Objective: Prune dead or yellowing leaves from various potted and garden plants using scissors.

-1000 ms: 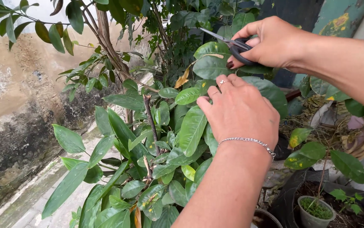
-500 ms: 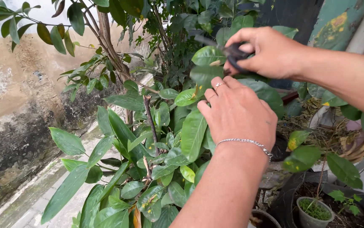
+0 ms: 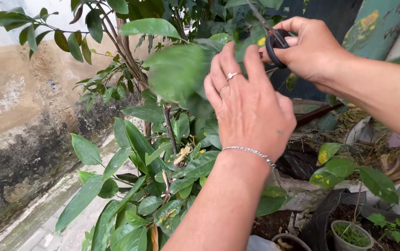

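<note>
My left hand (image 3: 248, 104) is raised in front of a leafy shrub (image 3: 162, 139), its fingers on a large blurred green leaf (image 3: 176, 72) that it lifts upward. It wears a ring and a thin silver bracelet. My right hand (image 3: 309, 46) is higher and to the right, closed around black-handled scissors (image 3: 274, 39) whose blades point up and left into the foliage. The blade tips are partly hidden among the leaves. A cut brown stem (image 3: 168, 128) stands upright below the lifted leaf.
A stained, mossy wall (image 3: 19, 130) runs along the left, with paving (image 3: 60, 227) at its foot. A thin tree trunk (image 3: 128, 51) rises behind the shrub. Small pots with seedlings (image 3: 351, 232) and dark plastic bags (image 3: 302, 160) sit at the lower right.
My left hand has risen and pushed a large leaf upward. My right hand has lifted the scissors higher and slightly right. A dry yellowed leaf piece now lies lower in the shrub.
</note>
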